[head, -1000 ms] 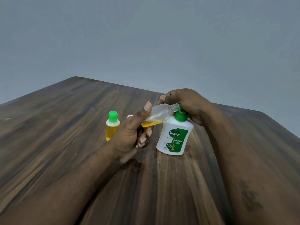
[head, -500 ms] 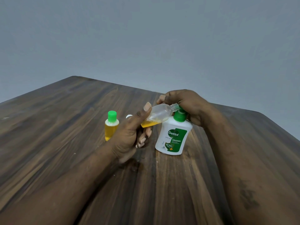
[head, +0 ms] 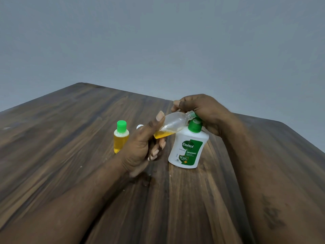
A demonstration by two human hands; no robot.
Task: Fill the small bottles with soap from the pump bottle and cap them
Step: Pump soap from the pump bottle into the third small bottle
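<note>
Wood-grain table (head: 52,147). My left hand (head: 139,148) grips the uncapped small bottle (head: 175,122), tilted so its mouth meets the spout; amber soap (head: 162,134) pools in its low end. My right hand (head: 205,111), fingers curled, bears on the head of the pump bottle (head: 188,148). Beyond stands a full green-capped bottle (head: 121,138).
</note>
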